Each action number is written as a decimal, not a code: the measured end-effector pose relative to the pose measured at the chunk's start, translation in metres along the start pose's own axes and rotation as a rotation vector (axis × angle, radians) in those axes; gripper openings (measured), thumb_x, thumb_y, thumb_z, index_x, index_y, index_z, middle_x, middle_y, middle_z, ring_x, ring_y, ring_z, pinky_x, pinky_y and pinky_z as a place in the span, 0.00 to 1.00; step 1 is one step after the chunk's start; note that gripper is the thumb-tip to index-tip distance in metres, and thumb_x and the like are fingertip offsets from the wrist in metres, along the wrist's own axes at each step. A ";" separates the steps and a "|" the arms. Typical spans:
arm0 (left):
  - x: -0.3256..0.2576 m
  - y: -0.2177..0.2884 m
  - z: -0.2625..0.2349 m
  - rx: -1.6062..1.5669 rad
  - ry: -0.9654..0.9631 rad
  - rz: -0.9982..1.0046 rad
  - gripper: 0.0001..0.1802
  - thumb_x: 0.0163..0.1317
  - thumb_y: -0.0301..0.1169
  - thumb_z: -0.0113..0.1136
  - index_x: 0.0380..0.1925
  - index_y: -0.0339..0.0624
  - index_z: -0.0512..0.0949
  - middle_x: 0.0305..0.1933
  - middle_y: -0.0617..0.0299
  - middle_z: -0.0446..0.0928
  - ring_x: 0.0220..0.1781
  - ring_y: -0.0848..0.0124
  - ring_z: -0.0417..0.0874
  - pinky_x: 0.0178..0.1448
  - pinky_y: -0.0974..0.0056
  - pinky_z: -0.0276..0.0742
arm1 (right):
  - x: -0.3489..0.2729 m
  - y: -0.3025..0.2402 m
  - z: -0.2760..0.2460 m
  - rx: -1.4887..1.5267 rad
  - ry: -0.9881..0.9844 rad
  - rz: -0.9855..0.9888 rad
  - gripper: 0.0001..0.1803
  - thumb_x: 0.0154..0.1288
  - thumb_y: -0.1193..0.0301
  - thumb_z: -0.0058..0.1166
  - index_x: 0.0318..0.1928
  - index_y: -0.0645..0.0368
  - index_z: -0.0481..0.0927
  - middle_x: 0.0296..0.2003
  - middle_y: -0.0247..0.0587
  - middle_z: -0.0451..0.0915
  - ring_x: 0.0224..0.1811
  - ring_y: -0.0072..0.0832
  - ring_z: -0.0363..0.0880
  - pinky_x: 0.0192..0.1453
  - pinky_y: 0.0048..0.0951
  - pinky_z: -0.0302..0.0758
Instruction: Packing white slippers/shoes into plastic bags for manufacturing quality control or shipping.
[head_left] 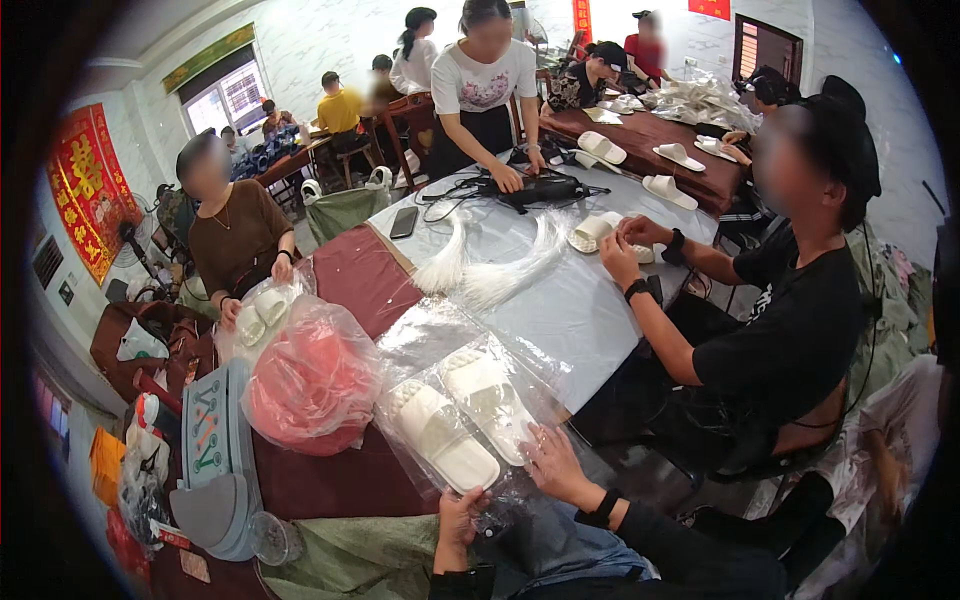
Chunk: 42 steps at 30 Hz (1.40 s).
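A pair of cream-white slide slippers lies side by side inside a clear plastic bag at the near edge of the table. My left hand pinches the bag's near edge, just below the end of the left slipper. On the other side, my right hand grips the bag's near right corner beside the right slipper, its fingers over the film. The thumb of that hand is partly hidden. Loose film hangs between my two hands.
Left of the bag sits a red bundle in clear plastic. Beyond lie white strands, a phone and black straps. Co-workers sit at left and right; one stands opposite. Grey-green pieces and a clear cup are near left.
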<state>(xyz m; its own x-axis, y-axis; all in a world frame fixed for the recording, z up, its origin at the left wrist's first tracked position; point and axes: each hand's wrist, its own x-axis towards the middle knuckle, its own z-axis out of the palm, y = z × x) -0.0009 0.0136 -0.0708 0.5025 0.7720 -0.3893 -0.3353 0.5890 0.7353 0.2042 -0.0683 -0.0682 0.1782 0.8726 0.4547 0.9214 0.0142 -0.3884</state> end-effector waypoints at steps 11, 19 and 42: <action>0.002 -0.005 -0.004 -0.068 -0.025 0.025 0.19 0.57 0.19 0.59 0.49 0.34 0.69 0.40 0.54 0.80 0.34 0.65 0.84 0.34 0.68 0.82 | -0.007 -0.025 -0.037 0.238 -0.042 0.024 0.20 0.55 0.74 0.57 0.50 0.60 0.75 0.51 0.52 0.73 0.57 0.50 0.70 0.59 0.41 0.69; 0.000 -0.002 -0.005 -0.061 -0.019 -0.011 0.18 0.58 0.19 0.56 0.49 0.34 0.70 0.39 0.53 0.80 0.35 0.63 0.84 0.42 0.63 0.83 | -0.036 -0.029 -0.061 0.248 -0.015 -0.080 0.26 0.49 0.71 0.65 0.51 0.58 0.74 0.46 0.49 0.74 0.46 0.42 0.74 0.46 0.38 0.72; -0.032 0.022 0.014 -0.369 -0.070 -0.112 0.22 0.53 0.12 0.52 0.49 0.38 0.70 0.39 0.55 0.78 0.36 0.66 0.81 0.37 0.65 0.81 | 0.006 -0.005 -0.076 1.192 -0.259 0.956 0.25 0.75 0.61 0.33 0.70 0.45 0.51 0.59 0.47 0.65 0.40 0.36 0.80 0.42 0.33 0.79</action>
<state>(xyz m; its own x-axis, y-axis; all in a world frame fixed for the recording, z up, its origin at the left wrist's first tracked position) -0.0130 -0.0018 -0.0343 0.6015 0.6871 -0.4075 -0.5329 0.7251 0.4361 0.2268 -0.1003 -0.0024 0.3409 0.8390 -0.4240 -0.3183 -0.3214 -0.8918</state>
